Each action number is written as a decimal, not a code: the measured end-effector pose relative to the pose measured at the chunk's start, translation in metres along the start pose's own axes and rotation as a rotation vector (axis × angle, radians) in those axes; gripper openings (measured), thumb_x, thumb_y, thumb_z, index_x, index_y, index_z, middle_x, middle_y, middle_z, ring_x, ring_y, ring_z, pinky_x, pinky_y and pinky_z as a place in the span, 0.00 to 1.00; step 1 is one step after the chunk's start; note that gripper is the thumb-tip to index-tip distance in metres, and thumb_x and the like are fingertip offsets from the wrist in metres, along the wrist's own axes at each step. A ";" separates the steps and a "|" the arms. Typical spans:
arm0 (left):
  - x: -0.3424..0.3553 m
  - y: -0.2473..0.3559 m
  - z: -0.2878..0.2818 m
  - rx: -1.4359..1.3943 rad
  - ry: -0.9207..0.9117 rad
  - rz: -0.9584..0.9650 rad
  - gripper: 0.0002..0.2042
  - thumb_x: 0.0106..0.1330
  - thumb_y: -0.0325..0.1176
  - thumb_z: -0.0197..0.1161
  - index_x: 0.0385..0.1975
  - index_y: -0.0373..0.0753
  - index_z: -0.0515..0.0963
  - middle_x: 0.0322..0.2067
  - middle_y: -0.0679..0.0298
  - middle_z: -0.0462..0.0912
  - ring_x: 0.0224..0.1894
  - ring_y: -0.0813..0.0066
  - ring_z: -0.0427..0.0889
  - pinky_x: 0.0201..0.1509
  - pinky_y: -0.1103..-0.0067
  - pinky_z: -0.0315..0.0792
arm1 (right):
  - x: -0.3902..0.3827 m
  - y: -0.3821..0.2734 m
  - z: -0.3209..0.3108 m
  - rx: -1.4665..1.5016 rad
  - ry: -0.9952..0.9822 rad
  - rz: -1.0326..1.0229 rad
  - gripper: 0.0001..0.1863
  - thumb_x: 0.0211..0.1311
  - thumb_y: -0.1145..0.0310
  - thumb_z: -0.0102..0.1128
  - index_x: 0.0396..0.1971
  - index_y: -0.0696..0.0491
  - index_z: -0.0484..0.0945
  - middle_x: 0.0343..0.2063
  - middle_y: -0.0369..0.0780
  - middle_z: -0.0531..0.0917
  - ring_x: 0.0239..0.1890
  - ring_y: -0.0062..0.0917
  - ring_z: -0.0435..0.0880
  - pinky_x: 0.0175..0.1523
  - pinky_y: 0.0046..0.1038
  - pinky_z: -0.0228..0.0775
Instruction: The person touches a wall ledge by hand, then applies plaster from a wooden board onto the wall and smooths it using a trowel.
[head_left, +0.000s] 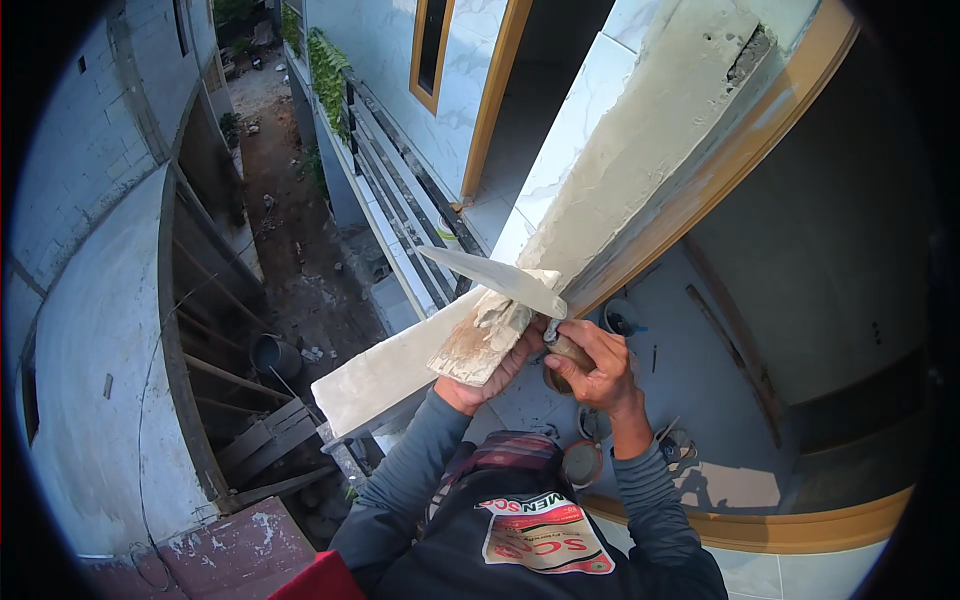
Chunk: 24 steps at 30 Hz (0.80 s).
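Note:
My left hand (465, 390) is closed under a small wooden board (465, 345) caked with pale plaster. My right hand (595, 365) grips the handle of a trowel (485, 275), whose long flat blade lies across the board's upper end, over a lump of plaster. Both tools are at a narrow ledge with a plastered face (630, 130), which runs from the upper right beside a wooden door frame (760, 120). Its paler lower stretch (370, 380) extends left behind the board. The fingertips of my left hand are partly hidden.
A metal railing (400, 180) borders a tiled balcony at left. Beyond lies a drop to a dirt alley (285, 210) with a bucket (270, 355), beside a curved concrete wall (100, 370). Below right, several containers (582, 462) and a long plank (730, 355) lie on a floor (730, 470).

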<state>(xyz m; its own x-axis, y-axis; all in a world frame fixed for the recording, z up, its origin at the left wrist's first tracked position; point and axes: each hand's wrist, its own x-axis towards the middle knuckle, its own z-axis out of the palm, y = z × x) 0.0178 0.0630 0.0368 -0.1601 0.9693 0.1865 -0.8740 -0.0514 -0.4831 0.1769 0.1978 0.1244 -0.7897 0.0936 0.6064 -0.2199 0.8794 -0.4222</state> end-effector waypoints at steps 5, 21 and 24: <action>-0.011 0.006 -0.005 0.114 0.052 0.093 0.22 0.86 0.41 0.44 0.69 0.31 0.65 0.64 0.47 0.76 0.64 0.49 0.81 0.68 0.61 0.81 | 0.002 0.007 0.001 -0.143 0.019 -0.138 0.21 0.53 0.70 0.82 0.46 0.59 0.85 0.42 0.47 0.90 0.40 0.41 0.91 0.43 0.35 0.83; -0.019 0.034 0.017 -0.073 -0.136 0.126 0.21 0.82 0.34 0.50 0.67 0.28 0.68 0.64 0.45 0.74 0.61 0.56 0.80 0.60 0.67 0.84 | -0.042 -0.001 -0.037 -0.271 -0.009 -0.050 0.20 0.45 0.75 0.82 0.41 0.60 0.88 0.40 0.45 0.90 0.34 0.39 0.89 0.40 0.34 0.82; -0.022 0.047 0.025 -0.193 -0.114 0.089 0.25 0.76 0.30 0.57 0.70 0.27 0.66 0.55 0.48 0.73 0.49 0.64 0.74 0.49 0.71 0.84 | -0.050 -0.009 -0.043 -0.215 0.015 0.065 0.19 0.52 0.75 0.79 0.44 0.62 0.87 0.40 0.47 0.89 0.35 0.36 0.90 0.42 0.35 0.83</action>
<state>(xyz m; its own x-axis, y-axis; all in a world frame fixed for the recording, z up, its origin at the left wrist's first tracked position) -0.0312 0.0334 0.0309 -0.2931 0.9289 0.2262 -0.7523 -0.0781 -0.6542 0.2432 0.2051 0.1264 -0.7890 0.1593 0.5934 -0.0400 0.9505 -0.3083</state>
